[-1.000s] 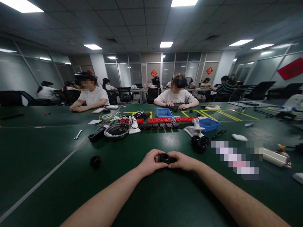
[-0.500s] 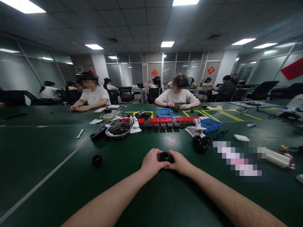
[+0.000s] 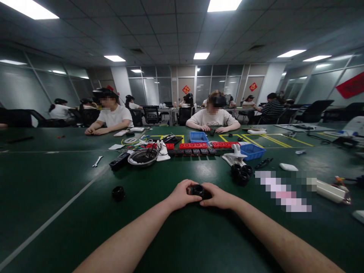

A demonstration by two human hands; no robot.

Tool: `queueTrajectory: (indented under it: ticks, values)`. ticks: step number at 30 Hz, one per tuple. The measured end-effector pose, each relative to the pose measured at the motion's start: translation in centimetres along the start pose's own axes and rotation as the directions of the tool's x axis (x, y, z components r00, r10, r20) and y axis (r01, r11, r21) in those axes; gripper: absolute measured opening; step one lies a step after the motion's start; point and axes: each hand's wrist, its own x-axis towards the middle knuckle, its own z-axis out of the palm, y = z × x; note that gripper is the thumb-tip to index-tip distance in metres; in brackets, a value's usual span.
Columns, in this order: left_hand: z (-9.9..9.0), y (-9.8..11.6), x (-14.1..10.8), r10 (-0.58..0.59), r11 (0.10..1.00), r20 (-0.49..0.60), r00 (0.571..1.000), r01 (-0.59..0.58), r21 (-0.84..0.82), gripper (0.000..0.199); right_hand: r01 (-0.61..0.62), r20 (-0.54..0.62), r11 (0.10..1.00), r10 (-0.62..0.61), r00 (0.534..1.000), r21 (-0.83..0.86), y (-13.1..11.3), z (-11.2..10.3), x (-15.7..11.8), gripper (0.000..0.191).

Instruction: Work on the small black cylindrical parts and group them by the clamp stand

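Observation:
Between my two hands, just above or on the green table [image 3: 159, 227], is a black ring-shaped part [image 3: 198, 189] with a round hole facing up. My left hand [image 3: 183, 195] is closed around its left side, thumb in front. On the other side my right hand [image 3: 217, 195] curls against it, its fingers partly hidden behind the part. A similar black round part [image 3: 118, 193] lies alone to the left. Several more black round parts [image 3: 241, 174] sit together to the right, in front of a white clamp-like stand [image 3: 236, 153].
A metal bowl [image 3: 143, 157] holding dark items stands ahead on the left, beside a black box [image 3: 119, 162]. A wrench [image 3: 98, 161] lies farther left. Red strips [image 3: 193, 145] and blue trays [image 3: 252, 151] are across the middle. Two people sit opposite; a cream cylinder [image 3: 331, 190] lies right.
My right thumb has shifted slightly right and down, away from the left thumb, showing more of the black part. The whole view has moved a little.

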Motion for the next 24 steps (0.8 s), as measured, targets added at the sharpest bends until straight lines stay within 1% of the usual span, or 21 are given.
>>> queueTrajectory:
  ticks: [2, 4, 6, 9, 13, 16, 18, 20, 22, 24]
  values:
    - [0.1, -0.2, 0.1, -0.006, 1.000, 0.012, 1.000, 0.006, -0.010, 0.043, 0.003, 0.078, 0.990, -0.014, 0.997, 0.144, 0.3, -0.4, 0.0, 0.033]
    - [0.2, -0.3, 0.1, -0.011, 1.000, 0.010, 1.000, 0.011, -0.009, 0.045, -0.004, 0.121, 0.966, -0.028, 0.992, 0.257, 0.4, -0.7, 0.1, 0.031]
    - [0.3, -0.3, 0.1, -0.008, 1.000, -0.001, 1.000, 0.008, -0.005, 0.045, -0.011, 0.126, 0.953, -0.028, 0.992, 0.303, 0.4, -0.7, 0.1, 0.030]
    - [0.3, -0.3, 0.0, 0.003, 1.000, -0.004, 1.000, -0.003, -0.010, 0.044, -0.029, 0.117, 0.953, -0.007, 0.993, 0.302, 0.4, -0.7, 0.2, 0.028]
    - [0.2, 0.0, 0.0, 0.008, 1.000, -0.014, 1.000, -0.008, -0.007, 0.042, -0.070, 0.099, 0.962, 0.046, 0.994, 0.263, 0.5, -0.5, 0.3, 0.026]
    - [0.3, 0.3, -0.1, -0.021, 0.999, -0.046, 0.999, 0.022, 0.027, 0.043, -0.093, 0.049, 0.974, 0.084, 0.995, 0.207, 0.7, 0.0, 0.4, 0.026]
    - [0.7, 0.6, -0.2, -0.058, 0.995, -0.087, 0.994, 0.065, 0.077, 0.041, -0.121, -0.015, 0.985, 0.124, 0.992, 0.126, 0.6, 0.5, 0.5, 0.028]
    - [1.1, 1.0, -0.4, -0.098, 0.982, -0.162, 0.982, 0.122, 0.142, 0.039, -0.168, -0.103, 0.986, 0.169, 0.980, 0.016, 0.3, 1.1, 0.5, 0.030]
    - [1.5, 1.2, -0.5, -0.119, 0.965, -0.253, 0.960, 0.172, 0.197, 0.038, -0.235, -0.199, 0.968, 0.213, 0.957, -0.090, -0.1, 1.8, 0.6, 0.029]
    - [1.8, 1.3, -0.6, -0.118, 0.956, -0.307, 0.944, 0.192, 0.223, 0.038, -0.287, -0.278, 0.942, 0.232, 0.932, -0.176, -0.6, 2.4, 0.6, 0.025]
